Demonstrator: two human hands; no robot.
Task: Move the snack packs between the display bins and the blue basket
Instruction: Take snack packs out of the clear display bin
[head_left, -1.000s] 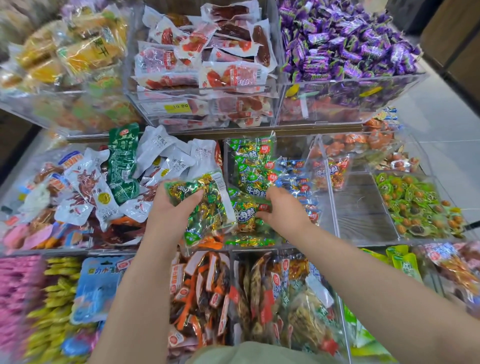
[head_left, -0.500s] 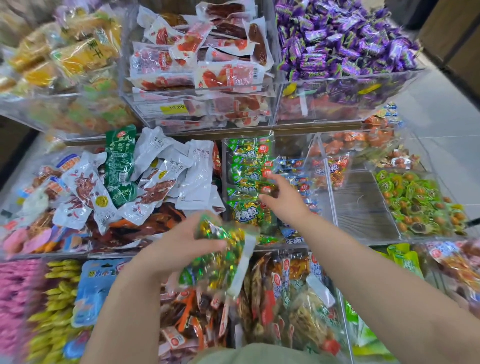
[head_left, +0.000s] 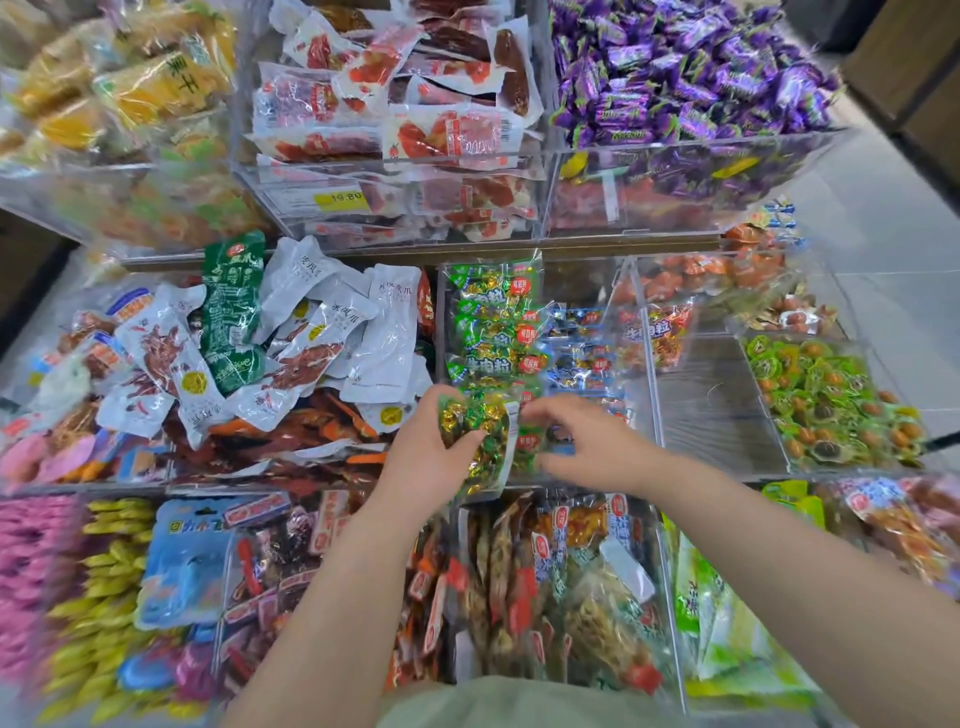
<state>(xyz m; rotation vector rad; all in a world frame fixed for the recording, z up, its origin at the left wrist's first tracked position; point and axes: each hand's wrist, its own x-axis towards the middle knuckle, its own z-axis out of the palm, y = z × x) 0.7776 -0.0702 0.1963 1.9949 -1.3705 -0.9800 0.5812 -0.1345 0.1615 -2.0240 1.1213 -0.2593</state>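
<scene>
1. Left hand (head_left: 423, 460) is gripping a pack (head_left: 480, 441) of green and gold sweets, thumb and fingers curling round its left side. The palm is covering part of the wrapper, and the print is too blurred to read.
2. It is holding the pack tilted over the front left corner of the middle bin (head_left: 653, 395), with the pack's white edge facing the right hand (head_left: 592, 449).
3. Right hand is reaching in just beside the pack, fingers bending over the green packs (head_left: 493, 332) at the bin's front. Blur is smearing the fingertips, so I cannot tell whether they are pinching a pack or only touching one.
4. Blue packs (head_left: 582, 358) are lying beside the green ones in the same bin, the nearest ones hiding under the right hand.
5. White pouches (head_left: 332, 322) are piling up in the bin to the left, and purple sweets (head_left: 691, 73) are filling the upper right bin.
6. Both forearms are crossing the lower shelf and covering part of its packs, while the frame's left edge is blurring into pink and yellow shapes.
</scene>
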